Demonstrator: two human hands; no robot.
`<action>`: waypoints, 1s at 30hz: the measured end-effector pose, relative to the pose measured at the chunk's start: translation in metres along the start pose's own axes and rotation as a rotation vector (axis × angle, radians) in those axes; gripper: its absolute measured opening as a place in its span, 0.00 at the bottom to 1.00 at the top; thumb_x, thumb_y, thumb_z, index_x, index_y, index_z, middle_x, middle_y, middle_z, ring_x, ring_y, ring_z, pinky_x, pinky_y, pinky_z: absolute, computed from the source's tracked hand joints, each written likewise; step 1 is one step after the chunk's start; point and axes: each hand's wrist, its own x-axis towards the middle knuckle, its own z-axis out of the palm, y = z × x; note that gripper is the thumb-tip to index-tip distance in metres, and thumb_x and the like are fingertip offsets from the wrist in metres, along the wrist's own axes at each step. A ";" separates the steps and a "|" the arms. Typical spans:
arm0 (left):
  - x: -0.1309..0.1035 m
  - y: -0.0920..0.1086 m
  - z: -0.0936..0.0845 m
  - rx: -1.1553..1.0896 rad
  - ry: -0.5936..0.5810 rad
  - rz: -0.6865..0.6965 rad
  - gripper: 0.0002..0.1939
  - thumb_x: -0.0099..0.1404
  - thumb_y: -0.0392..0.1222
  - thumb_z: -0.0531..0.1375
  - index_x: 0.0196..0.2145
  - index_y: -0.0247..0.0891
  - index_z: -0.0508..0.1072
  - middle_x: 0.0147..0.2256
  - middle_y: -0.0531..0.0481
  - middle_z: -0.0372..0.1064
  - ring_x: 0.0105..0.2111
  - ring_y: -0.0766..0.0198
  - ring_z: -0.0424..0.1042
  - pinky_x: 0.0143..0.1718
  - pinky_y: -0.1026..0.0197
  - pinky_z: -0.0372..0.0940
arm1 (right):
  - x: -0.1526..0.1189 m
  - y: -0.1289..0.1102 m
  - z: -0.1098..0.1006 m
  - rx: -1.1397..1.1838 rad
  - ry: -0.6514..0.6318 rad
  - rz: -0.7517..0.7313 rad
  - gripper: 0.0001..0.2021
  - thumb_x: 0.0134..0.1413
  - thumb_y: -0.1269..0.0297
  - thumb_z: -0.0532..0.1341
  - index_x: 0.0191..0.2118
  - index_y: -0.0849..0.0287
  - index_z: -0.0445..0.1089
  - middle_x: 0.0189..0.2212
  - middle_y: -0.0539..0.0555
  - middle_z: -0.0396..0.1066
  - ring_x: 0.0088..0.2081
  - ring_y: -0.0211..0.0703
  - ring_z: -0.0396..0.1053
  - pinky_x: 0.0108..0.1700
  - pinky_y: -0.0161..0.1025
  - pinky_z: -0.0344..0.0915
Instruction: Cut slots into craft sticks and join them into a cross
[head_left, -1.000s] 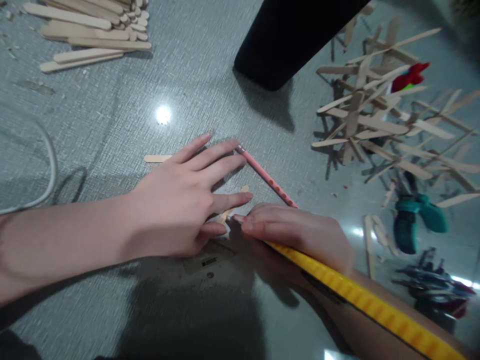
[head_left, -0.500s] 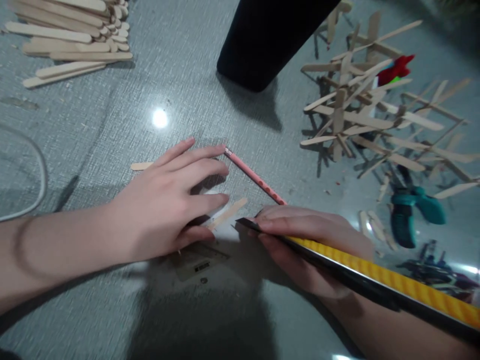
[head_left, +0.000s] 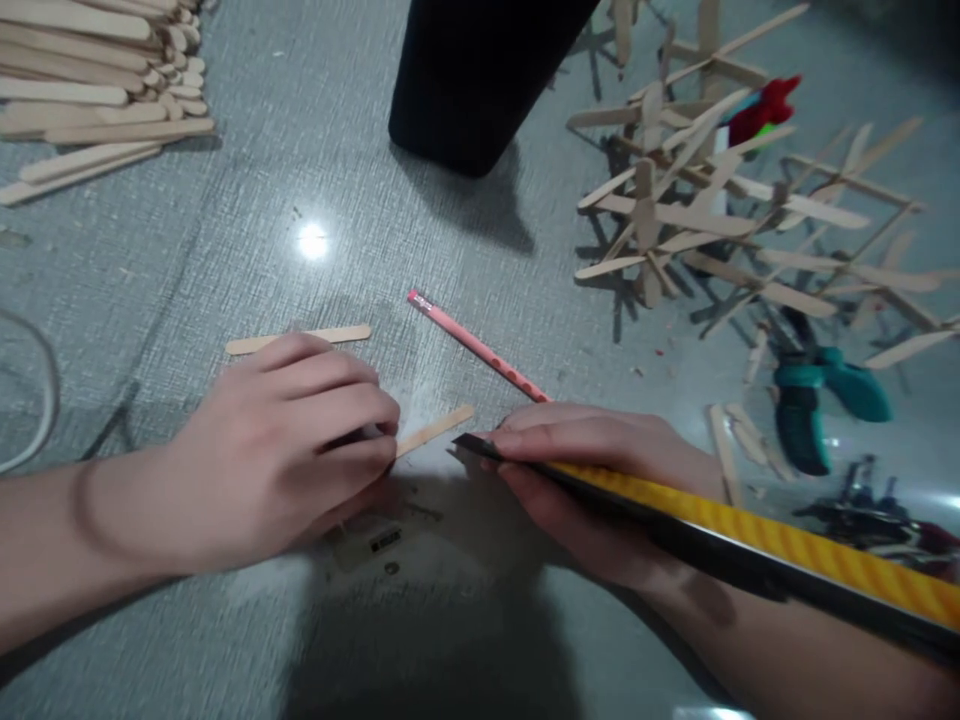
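My left hand (head_left: 289, 460) has its fingers curled over one end of a wooden craft stick (head_left: 439, 429), whose free end points right. My right hand (head_left: 600, 455) is closed around a yellow and black utility knife (head_left: 697, 525). Its dark blade lies close to the held stick's free end, apart from it. A second craft stick (head_left: 346, 334) lies just beyond the left knuckles. Above the knife, a pink pencil (head_left: 480, 348) slants across the table, its lower end near my right fingers. Under my left hand is a small clear piece with a dark label (head_left: 385, 541).
A pile of craft sticks (head_left: 97, 90) is at the upper left. A tall black object (head_left: 480, 80) stands at the top. Structures of crossed sticks (head_left: 697, 215) fill the upper right, with teal-handled pliers (head_left: 806, 400) below. A white cable (head_left: 49, 400) curves at the left edge.
My left hand has moved off the pencil's eraser end and its spread fingers have closed on the craft stick. More of the second stick now shows. The knife stays in my right hand.
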 end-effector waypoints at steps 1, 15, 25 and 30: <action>0.000 0.001 0.000 0.015 0.003 0.007 0.05 0.76 0.38 0.64 0.39 0.39 0.78 0.41 0.53 0.81 0.43 0.57 0.78 0.47 0.52 0.66 | 0.000 0.000 0.000 0.001 -0.004 -0.002 0.10 0.58 0.77 0.68 0.41 0.53 0.79 0.31 0.49 0.84 0.30 0.40 0.83 0.35 0.31 0.79; 0.005 0.012 -0.010 0.220 -0.007 0.201 0.14 0.79 0.30 0.53 0.44 0.35 0.79 0.35 0.50 0.81 0.31 0.62 0.78 0.35 0.57 0.70 | 0.001 -0.002 -0.002 0.008 -0.020 0.001 0.12 0.58 0.77 0.67 0.41 0.52 0.80 0.31 0.50 0.84 0.31 0.43 0.84 0.34 0.34 0.80; 0.010 0.008 -0.010 0.224 -0.029 0.090 0.07 0.79 0.31 0.58 0.44 0.36 0.76 0.36 0.53 0.80 0.32 0.63 0.76 0.38 0.60 0.68 | 0.000 -0.001 0.000 0.037 0.069 0.016 0.13 0.57 0.77 0.68 0.42 0.50 0.80 0.31 0.49 0.83 0.31 0.41 0.83 0.33 0.34 0.79; 0.005 0.010 -0.009 -0.030 -0.095 -0.015 0.09 0.81 0.33 0.53 0.45 0.36 0.74 0.38 0.47 0.81 0.32 0.61 0.78 0.35 0.60 0.72 | -0.002 -0.001 -0.001 0.005 0.072 0.015 0.13 0.58 0.77 0.68 0.43 0.50 0.80 0.33 0.49 0.84 0.32 0.42 0.83 0.35 0.35 0.80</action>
